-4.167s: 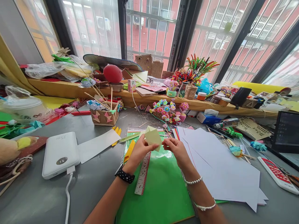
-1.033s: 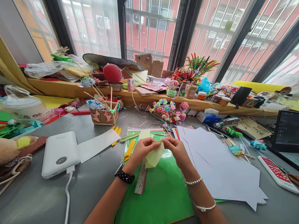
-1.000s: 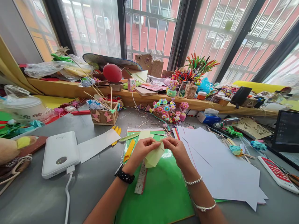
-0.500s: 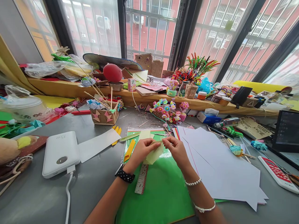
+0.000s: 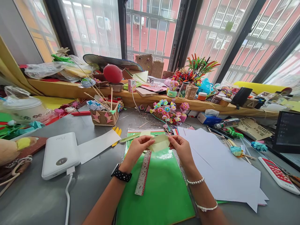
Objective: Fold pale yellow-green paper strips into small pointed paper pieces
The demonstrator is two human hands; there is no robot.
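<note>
Paper (image 5: 160, 144) | pale yellow-green (creased) | held: left grip (image 5: 137, 148), right grip (image 5: 183, 149)

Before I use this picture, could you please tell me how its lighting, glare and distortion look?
In the head view, daylight shows through the windows; in the same view, glare whitens the green sheet just below the pale green paper, and a soft sheen lies on the gray desk; also in the head view, the window frames splay outward toward the top, suggesting a wide lens.
</note>
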